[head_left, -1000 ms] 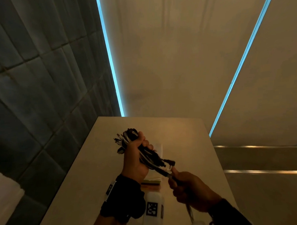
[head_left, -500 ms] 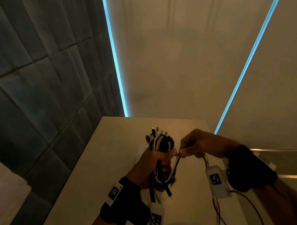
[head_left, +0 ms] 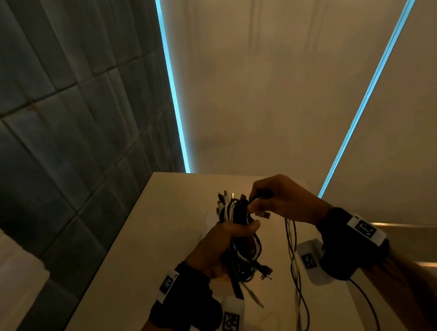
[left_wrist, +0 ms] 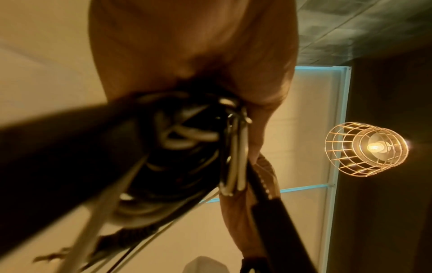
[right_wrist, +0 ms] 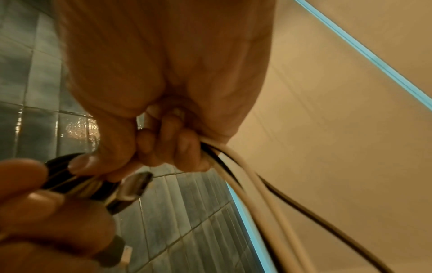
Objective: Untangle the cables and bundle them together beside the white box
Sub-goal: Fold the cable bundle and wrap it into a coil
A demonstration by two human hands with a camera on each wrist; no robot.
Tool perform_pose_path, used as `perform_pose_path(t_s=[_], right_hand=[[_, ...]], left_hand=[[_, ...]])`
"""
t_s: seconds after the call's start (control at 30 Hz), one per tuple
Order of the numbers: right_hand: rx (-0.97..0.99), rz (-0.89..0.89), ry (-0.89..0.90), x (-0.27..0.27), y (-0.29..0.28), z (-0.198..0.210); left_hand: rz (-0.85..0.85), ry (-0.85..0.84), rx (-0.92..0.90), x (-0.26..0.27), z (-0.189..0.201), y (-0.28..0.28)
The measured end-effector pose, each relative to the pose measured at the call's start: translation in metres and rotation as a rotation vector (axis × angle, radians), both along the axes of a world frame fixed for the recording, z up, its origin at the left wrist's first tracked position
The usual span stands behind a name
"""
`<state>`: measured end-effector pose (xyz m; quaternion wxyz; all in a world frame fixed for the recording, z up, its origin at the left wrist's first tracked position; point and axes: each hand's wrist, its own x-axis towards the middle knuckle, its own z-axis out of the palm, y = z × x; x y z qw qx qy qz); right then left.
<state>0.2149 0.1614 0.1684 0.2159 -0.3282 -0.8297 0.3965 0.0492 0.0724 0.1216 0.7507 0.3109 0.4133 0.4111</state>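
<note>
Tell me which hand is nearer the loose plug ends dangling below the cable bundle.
Left. The left hand grips the cable bundle just above the plug ends; the right hand pinches a cable at the bundle's top, farther up.

Left hand (head_left: 223, 242) is raised with fingers curled in a fist-like grip; right hand (head_left: 276, 200) is just above it, thumb and fingertips pinched together.

Both hands, left (head_left: 217, 250) and right (head_left: 283, 201), grip the cable bundle (head_left: 236, 214).
</note>
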Motion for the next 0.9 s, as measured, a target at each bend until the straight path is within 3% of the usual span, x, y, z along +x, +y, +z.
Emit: perform_pose_path(t_s=[0.17, 0.4, 0.5, 0.57, 0.7, 0.77, 0.9], right_hand=[[-0.041, -0.083, -0.042, 0.013, 0.005, -0.003], [-0.537, 0.017, 0.172, 0.059, 0.006, -0.026], [-0.659, -0.081, 0.237, 0.074, 0.006, -0.039], [-0.55, -0.284, 0.313, 0.071, 0.001, -0.043], [0.088, -0.688, 0.374, 0.031, -0.027, -0.032], [0.27, -0.672, 0.359, 0.006, -0.048, -0.02], [0.351, -0.459, 0.312, -0.023, -0.071, -0.014]], left_hand=[[-0.067, -0.078, -0.041, -0.005, 0.007, -0.005], [-0.034, -0.201, 0.051, -0.015, -0.002, -0.005], [0.029, -0.293, 0.053, -0.018, -0.007, -0.002], [0.049, -0.226, 0.055, -0.015, -0.006, 0.0], [0.211, -0.171, 0.009, -0.002, -0.007, 0.008], [0.285, -0.217, -0.016, 0.002, -0.01, 0.014], [0.252, -0.295, -0.015, 0.005, -0.019, 0.021]])
